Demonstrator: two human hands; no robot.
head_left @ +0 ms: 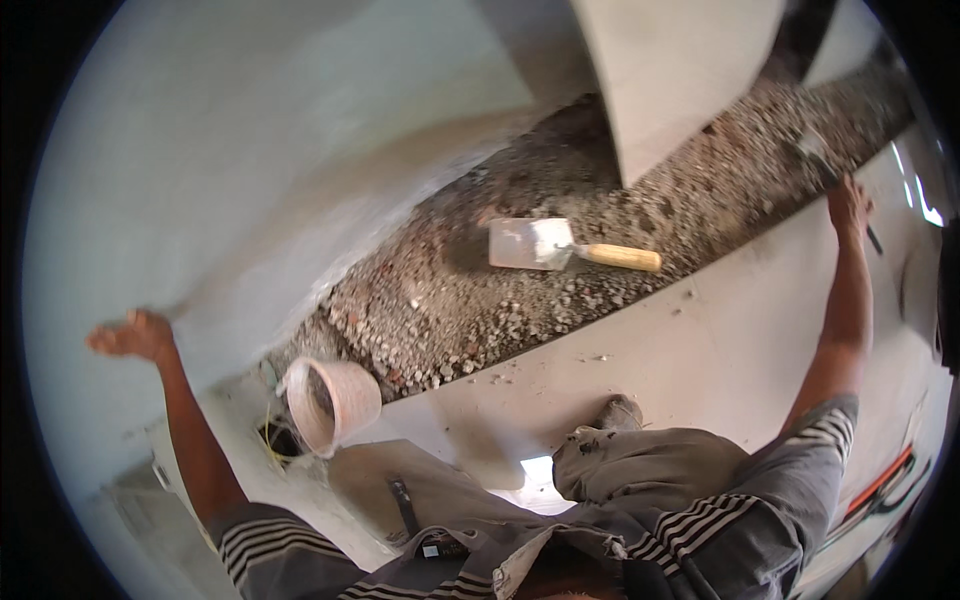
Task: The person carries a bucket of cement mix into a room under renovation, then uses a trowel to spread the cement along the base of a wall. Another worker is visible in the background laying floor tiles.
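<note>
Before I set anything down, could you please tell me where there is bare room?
The widest free patch is pale floor between the gravel strip, the right forearm and the trousers, with a few stray bits near the gravel. It is crowded at left, where the bucket sits beside a dark hole, and mid-gravel, where the trowel lies.

One left hand (pixel 135 337) at far left and one right hand (pixel 850 205) at upper right are making two in all. One wooden-handled trowel (pixel 545 245) is lying at center, one blurred tool (pixel 813 147) is showing at upper right, one bucket (pixel 352 400) is sitting at lower left, and one shoe (pixel 620 411) is appearing at lower center.
</note>
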